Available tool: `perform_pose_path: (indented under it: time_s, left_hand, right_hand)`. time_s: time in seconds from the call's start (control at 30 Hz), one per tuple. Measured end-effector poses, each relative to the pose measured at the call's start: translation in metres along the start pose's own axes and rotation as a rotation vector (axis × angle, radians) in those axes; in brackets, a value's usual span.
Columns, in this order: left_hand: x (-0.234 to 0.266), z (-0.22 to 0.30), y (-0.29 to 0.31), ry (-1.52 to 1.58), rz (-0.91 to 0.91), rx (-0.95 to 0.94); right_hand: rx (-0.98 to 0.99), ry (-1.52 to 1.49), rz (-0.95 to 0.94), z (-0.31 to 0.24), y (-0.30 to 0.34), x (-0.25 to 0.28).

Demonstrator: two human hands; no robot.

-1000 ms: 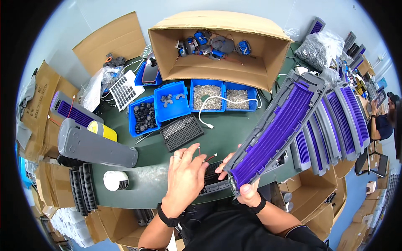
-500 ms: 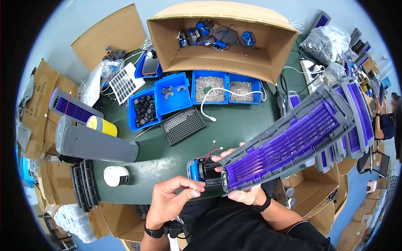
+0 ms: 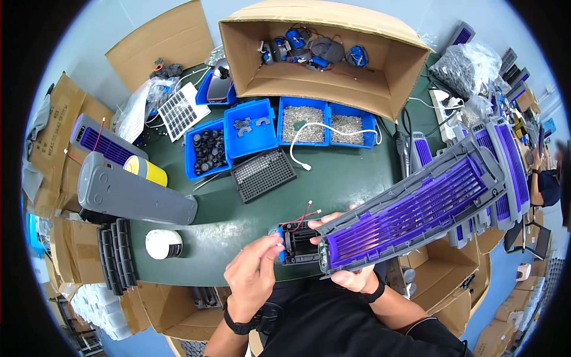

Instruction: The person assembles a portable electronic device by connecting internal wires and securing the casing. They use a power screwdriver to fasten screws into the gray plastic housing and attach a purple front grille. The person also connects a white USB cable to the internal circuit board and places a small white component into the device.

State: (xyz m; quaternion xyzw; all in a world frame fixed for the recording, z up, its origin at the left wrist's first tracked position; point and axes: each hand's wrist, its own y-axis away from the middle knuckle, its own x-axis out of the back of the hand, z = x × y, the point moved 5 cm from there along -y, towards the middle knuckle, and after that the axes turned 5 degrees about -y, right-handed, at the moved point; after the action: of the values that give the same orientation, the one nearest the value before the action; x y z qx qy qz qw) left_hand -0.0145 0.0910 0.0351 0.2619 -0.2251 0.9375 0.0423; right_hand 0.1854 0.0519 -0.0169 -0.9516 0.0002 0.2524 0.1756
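the right hand (image 3: 357, 278) is clamped on the lower left end of a purple-and-grey grille housing (image 3: 410, 208), thumb on the near edge and fingers at the far side; the housing slants up to the right above the green table (image 3: 214, 256). the left hand (image 3: 251, 272) has its thumb and fingers drawn together against a blue part (image 3: 281, 256); whether they pinch it cannot be told. that part sits at the left end of a dark open casing (image 3: 302, 257), with red wires (image 3: 295, 221) rising behind. farther off lie a black perforated tray (image 3: 263, 174) and a blue bin (image 3: 250, 141).
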Motion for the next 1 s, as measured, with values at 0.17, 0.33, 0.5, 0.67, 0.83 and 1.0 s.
perform_pose_path:
  time_s: [0.17, 0.33, 0.5, 0.67, 0.83, 1.0]
  left_hand:
    - [-0.012, -0.021, 0.008, 0.373, 0.184, 0.305]
    - [-0.017, -0.013, 0.007, 1.009, -0.184, 0.779]
    - [-0.015, -0.029, 0.019, 1.151, -0.494, 0.989]
    - [-0.011, -0.02, 0.012, 0.746, -0.398, 0.752]
    - [-0.021, 0.001, 0.002, 0.728, -0.457, 0.742]
    - [-0.04, 0.008, -0.005, 0.661, -0.432, 0.725]
  right_hand:
    - [0.027, 0.015, -0.013, -0.001, -0.001, -0.004]
    - [0.025, -0.102, 0.044, -0.002, 0.002, -0.003]
    - [-0.026, -0.151, 0.069, -0.006, 0.002, -0.001]
    - [-0.053, -0.169, 0.06, -0.007, 0.002, -0.004]
    - [-0.004, -0.122, -0.012, -0.004, 0.003, -0.003]
    - [0.08, -0.055, -0.091, -0.001, 0.002, -0.004]
